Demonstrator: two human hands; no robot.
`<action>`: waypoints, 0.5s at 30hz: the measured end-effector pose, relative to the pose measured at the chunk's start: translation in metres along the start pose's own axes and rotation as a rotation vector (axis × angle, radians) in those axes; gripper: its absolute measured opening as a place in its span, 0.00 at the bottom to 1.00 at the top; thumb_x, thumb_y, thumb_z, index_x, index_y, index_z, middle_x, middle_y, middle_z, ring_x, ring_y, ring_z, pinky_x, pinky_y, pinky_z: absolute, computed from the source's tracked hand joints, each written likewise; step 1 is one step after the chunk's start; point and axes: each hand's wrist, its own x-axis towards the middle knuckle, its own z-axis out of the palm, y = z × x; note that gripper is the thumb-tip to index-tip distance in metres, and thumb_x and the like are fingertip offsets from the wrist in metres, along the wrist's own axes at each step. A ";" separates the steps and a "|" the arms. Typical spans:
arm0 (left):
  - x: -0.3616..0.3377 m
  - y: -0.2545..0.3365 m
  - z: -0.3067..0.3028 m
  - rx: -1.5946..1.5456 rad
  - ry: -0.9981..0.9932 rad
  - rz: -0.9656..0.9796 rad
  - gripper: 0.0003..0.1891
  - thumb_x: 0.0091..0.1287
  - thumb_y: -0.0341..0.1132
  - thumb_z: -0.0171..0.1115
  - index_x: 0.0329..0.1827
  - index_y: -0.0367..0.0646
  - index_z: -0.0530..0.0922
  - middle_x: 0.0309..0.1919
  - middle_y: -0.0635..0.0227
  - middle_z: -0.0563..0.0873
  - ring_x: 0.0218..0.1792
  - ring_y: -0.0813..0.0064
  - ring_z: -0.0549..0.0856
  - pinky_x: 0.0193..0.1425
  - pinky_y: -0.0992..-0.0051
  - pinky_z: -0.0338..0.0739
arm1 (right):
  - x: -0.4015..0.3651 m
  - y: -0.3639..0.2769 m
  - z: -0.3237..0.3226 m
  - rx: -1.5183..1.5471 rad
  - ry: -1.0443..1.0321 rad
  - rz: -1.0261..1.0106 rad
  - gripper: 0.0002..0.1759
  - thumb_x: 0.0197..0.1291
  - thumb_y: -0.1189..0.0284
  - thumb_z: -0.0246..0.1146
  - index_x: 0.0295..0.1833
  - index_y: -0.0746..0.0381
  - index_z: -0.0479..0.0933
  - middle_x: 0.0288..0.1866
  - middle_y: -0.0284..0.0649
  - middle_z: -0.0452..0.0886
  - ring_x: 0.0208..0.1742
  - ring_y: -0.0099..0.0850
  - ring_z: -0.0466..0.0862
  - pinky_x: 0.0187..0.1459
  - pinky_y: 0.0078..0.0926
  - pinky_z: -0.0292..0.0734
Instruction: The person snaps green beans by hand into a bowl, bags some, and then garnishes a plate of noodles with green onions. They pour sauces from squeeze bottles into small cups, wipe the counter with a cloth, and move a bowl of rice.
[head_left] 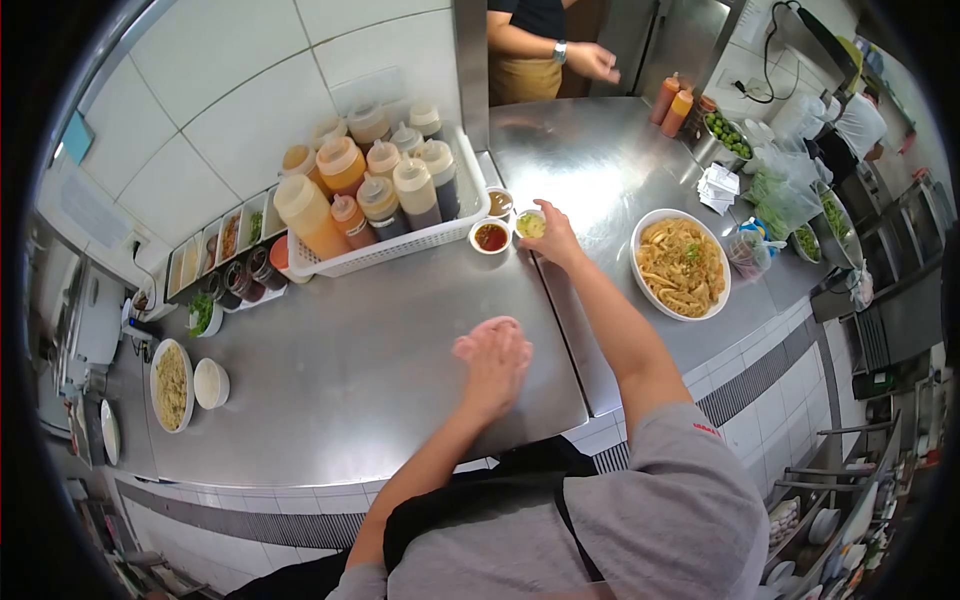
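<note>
My right hand (556,238) reaches over the steel counter, thumb and fingers round the rim of a small white cup of green sauce (530,226). Touching or close beside that cup are a cup of dark red sauce (491,237) and a cup of brown sauce (499,203). Over the middle of the counter is my left hand (495,365); its fingers look bunched and blurred, and whether anything is in them cannot be made out. A white oval bowl of noodles with green garnish (681,265) stands to the right of my right forearm.
A white basket (385,250) of sauce bottles stands by the wall, with topping trays (230,232) on its left. A rice dish (172,386) and white bowl (211,383) sit far left. Orange bottles (677,113), limes (727,135) and bagged greens (775,185) are right. Another person's hand (594,63) shows behind.
</note>
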 end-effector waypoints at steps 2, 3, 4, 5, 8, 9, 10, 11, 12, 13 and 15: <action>0.009 0.014 0.008 0.024 -0.047 0.096 0.24 0.60 0.35 0.52 0.59 0.36 0.66 0.59 0.48 0.66 0.62 0.46 0.63 0.66 0.54 0.54 | 0.004 0.007 0.000 0.036 -0.002 -0.029 0.53 0.29 0.67 0.76 0.66 0.62 0.58 0.52 0.53 0.72 0.55 0.48 0.70 0.56 0.38 0.68; 0.011 0.022 0.007 -0.007 -0.105 0.167 0.27 0.59 0.35 0.54 0.62 0.36 0.63 0.61 0.48 0.64 0.64 0.47 0.61 0.67 0.54 0.52 | 0.010 0.016 0.000 -0.008 -0.087 -0.040 0.62 0.28 0.65 0.77 0.70 0.60 0.48 0.58 0.57 0.67 0.59 0.52 0.67 0.60 0.38 0.66; 0.013 0.030 0.007 -0.039 -0.163 0.246 0.31 0.57 0.34 0.56 0.65 0.36 0.60 0.62 0.47 0.62 0.65 0.48 0.59 0.69 0.54 0.50 | 0.012 0.024 -0.003 -0.078 -0.111 -0.057 0.66 0.26 0.63 0.78 0.71 0.59 0.43 0.57 0.59 0.67 0.59 0.54 0.67 0.61 0.39 0.65; 0.010 0.031 0.010 -0.053 -0.173 0.216 0.30 0.57 0.34 0.55 0.64 0.36 0.60 0.62 0.47 0.63 0.65 0.48 0.59 0.69 0.54 0.50 | 0.010 0.016 -0.022 -0.082 -0.141 -0.090 0.62 0.30 0.63 0.77 0.71 0.58 0.47 0.56 0.59 0.68 0.60 0.53 0.66 0.60 0.41 0.65; -0.001 0.033 0.004 -0.083 -0.132 0.084 0.25 0.58 0.33 0.53 0.60 0.37 0.65 0.59 0.47 0.66 0.63 0.46 0.62 0.67 0.53 0.53 | 0.007 0.007 -0.097 -0.153 -0.142 -0.213 0.38 0.40 0.63 0.71 0.60 0.59 0.67 0.50 0.52 0.75 0.53 0.47 0.74 0.53 0.41 0.71; -0.006 0.033 0.005 -0.045 -0.136 0.030 0.25 0.59 0.33 0.52 0.60 0.37 0.65 0.60 0.48 0.66 0.63 0.46 0.62 0.68 0.53 0.53 | 0.008 0.004 -0.131 -0.191 -0.178 -0.171 0.28 0.44 0.64 0.69 0.53 0.59 0.74 0.46 0.50 0.78 0.50 0.44 0.77 0.51 0.39 0.73; -0.009 0.034 0.007 -0.006 -0.138 -0.031 0.24 0.59 0.33 0.52 0.60 0.37 0.65 0.60 0.48 0.66 0.64 0.46 0.61 0.68 0.54 0.53 | 0.012 0.007 -0.166 -0.179 -0.092 -0.216 0.16 0.46 0.63 0.67 0.40 0.59 0.80 0.36 0.46 0.81 0.43 0.42 0.80 0.47 0.35 0.75; -0.009 0.042 0.005 0.049 -0.125 -0.067 0.24 0.59 0.33 0.52 0.60 0.37 0.65 0.59 0.48 0.67 0.63 0.47 0.61 0.67 0.53 0.53 | 0.019 0.016 -0.202 -0.175 -0.086 -0.109 0.12 0.48 0.63 0.65 0.35 0.59 0.81 0.32 0.45 0.81 0.39 0.43 0.80 0.43 0.34 0.75; -0.006 0.052 0.002 0.106 -0.107 -0.108 0.24 0.58 0.32 0.52 0.59 0.37 0.65 0.59 0.49 0.67 0.63 0.47 0.61 0.67 0.53 0.54 | 0.037 0.058 -0.228 -0.303 0.012 -0.237 0.12 0.49 0.61 0.63 0.32 0.60 0.81 0.31 0.46 0.81 0.37 0.44 0.80 0.40 0.36 0.75; 0.000 0.063 -0.002 0.079 -0.070 -0.185 0.23 0.58 0.32 0.51 0.59 0.37 0.66 0.59 0.50 0.67 0.63 0.47 0.62 0.66 0.53 0.54 | 0.049 0.082 -0.265 -0.345 0.022 -0.216 0.13 0.50 0.61 0.61 0.31 0.61 0.80 0.31 0.47 0.80 0.35 0.45 0.79 0.38 0.37 0.74; 0.003 0.070 0.008 0.151 -0.014 -0.274 0.22 0.56 0.31 0.51 0.56 0.38 0.68 0.58 0.50 0.68 0.62 0.48 0.63 0.65 0.53 0.55 | 0.068 0.128 -0.338 -0.538 0.070 -0.063 0.14 0.51 0.60 0.59 0.31 0.60 0.80 0.31 0.47 0.80 0.35 0.45 0.80 0.39 0.39 0.74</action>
